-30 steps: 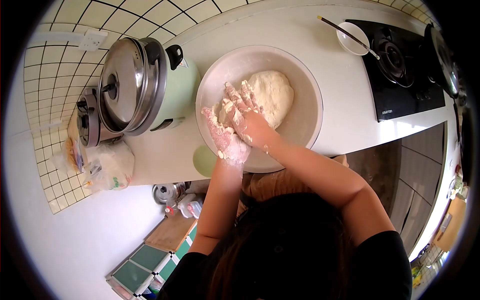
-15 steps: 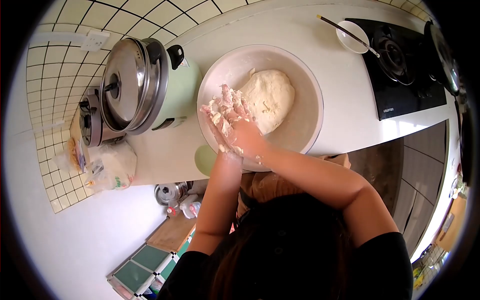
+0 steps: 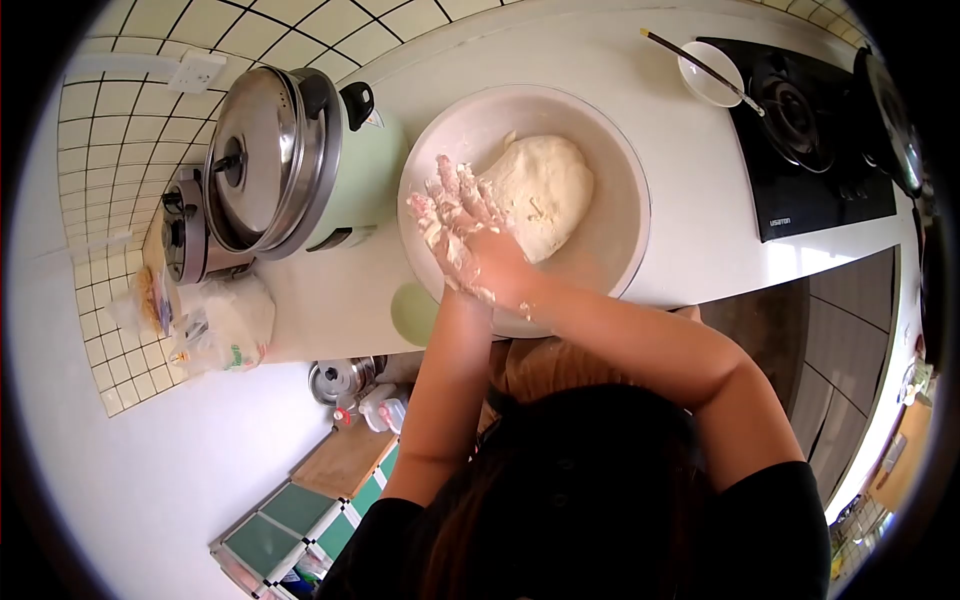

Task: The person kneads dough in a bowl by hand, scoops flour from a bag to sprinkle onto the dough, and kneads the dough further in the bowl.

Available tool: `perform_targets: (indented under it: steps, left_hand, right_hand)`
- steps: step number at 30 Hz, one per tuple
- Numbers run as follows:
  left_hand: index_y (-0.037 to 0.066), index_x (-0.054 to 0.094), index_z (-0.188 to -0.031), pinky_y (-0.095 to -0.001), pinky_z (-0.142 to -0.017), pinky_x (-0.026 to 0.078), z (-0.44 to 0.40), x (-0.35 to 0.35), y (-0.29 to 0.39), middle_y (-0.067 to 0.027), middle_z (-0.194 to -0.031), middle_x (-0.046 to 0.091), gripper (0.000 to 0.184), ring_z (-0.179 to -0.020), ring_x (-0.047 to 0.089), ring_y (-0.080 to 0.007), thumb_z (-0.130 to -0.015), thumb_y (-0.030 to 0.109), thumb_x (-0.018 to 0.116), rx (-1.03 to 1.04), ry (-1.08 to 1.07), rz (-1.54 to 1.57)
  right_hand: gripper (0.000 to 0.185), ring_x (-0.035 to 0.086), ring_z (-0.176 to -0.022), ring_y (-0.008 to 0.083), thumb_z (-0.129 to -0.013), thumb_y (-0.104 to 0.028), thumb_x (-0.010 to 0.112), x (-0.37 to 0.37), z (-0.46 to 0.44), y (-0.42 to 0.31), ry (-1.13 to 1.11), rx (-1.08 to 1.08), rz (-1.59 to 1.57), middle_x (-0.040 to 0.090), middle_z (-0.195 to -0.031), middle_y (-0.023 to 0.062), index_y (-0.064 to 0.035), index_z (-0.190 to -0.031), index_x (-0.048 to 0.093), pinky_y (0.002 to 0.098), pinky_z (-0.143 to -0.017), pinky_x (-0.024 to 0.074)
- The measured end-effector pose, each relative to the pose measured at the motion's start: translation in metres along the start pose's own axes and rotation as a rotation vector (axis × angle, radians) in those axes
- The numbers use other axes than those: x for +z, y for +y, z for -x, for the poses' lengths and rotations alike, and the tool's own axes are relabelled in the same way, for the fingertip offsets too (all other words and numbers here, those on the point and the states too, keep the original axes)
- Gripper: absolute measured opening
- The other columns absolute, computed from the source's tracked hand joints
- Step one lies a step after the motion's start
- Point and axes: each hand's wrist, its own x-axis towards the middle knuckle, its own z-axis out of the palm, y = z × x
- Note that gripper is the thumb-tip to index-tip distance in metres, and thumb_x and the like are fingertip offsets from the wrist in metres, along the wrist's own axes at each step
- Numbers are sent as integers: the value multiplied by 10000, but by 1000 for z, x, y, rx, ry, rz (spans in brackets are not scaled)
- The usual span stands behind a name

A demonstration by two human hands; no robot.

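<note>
My left hand (image 3: 438, 243) is over the left side of a wide pale bowl (image 3: 622, 190), its stretched fingers caked with sticky dough bits. Across it lies my right hand (image 3: 497, 262), palm side against the left, fingers also extended and smeared with dough. The two hands overlap, so part of each is hidden. Just right of the fingers, a large smooth lump of dough (image 3: 548, 195) rests in the bowl. Neither hand holds the lump; whether a fingertip touches it I cannot tell.
A light green cooker (image 3: 365, 180) with a steel lid stands left of the bowl. Beyond it are a smaller cooker (image 3: 185, 240) and a plastic bag (image 3: 225, 325). At right, a white bowl (image 3: 705, 85) with chopsticks (image 3: 700, 68) sits beside the black gas stove (image 3: 825, 190).
My hands have shifted slightly against each other, the fingers spreading a little more at the left. The dough lump stays in its place in the bowl; the view has moved slightly.
</note>
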Motion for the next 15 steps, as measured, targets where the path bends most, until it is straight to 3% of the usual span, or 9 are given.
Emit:
perform_targets:
  steps: [3, 4, 7, 8, 11, 13, 15]
  left_hand:
    - [201, 44, -1484, -414, -1140, 100, 10, -2, -3, -59, -1548, 61, 749, -1413, 112, -206, -897, 550, 353, 165, -157, 5]
    - [238, 58, -1485, -412, -1139, 93, 13, 31, 2, -51, -1540, 102, 732, -1403, 139, -224, -894, 556, 351, 113, 108, -48]
    - [233, 107, -1483, -414, -1120, 147, -9, -45, -18, -40, -1524, 162, 752, -1379, 192, -215, -875, 596, 359, -231, -23, 140]
    - [190, 153, -1478, -399, -1090, 211, -8, -22, -17, -29, -1507, 205, 800, -1357, 231, -197, -861, 667, 334, -221, 132, 65]
    - [163, 198, -1463, -375, -1064, 256, 8, 44, 18, -17, -1474, 260, 831, -1333, 269, -201, -848, 708, 319, -614, 279, 176]
    - [161, 268, -1421, -347, -1032, 301, 10, 45, 14, -16, -1384, 352, 817, -1274, 331, -210, -839, 732, 316, -596, 196, 130]
    - [157, 318, -1390, -333, -993, 343, 7, 50, 15, -12, -1321, 411, 771, -1213, 393, -202, -852, 709, 338, -576, 231, 156]
  right_hand:
    - [548, 204, -1362, 396, -961, -354, 350, 13, 14, -5, 43, -73, 112, 156, -1502, 206, -158, -1457, 229, 446, -1109, 180]
    - [536, 253, -1345, 388, -921, -335, 399, 16, 14, -4, 40, 49, -118, 176, -1494, 201, -27, -1359, 374, 490, -1085, 240]
    - [501, 239, -1353, 383, -928, -304, 410, 5, -18, 30, -99, -17, -9, 168, -1501, 189, -63, -1366, 387, 428, -1089, 251]
    - [490, 235, -1356, 381, -931, -294, 413, -1, -32, 46, -146, -37, 28, 165, -1503, 184, -75, -1368, 391, 408, -1091, 255]
    - [464, 221, -1363, 376, -938, -264, 424, -9, -56, 75, -299, -101, 130, 157, -1510, 172, -111, -1376, 404, 346, -1094, 266]
    - [438, 276, -1344, 359, -915, -188, 449, -1, -54, 70, -109, 244, -395, 246, -1482, 170, -67, -1337, 442, 359, -1087, 292]
    - [443, 293, -1336, 355, -913, -167, 444, 2, -46, 74, -84, -58, 139, 271, -1472, 171, -35, -1337, 428, 369, -1085, 295]
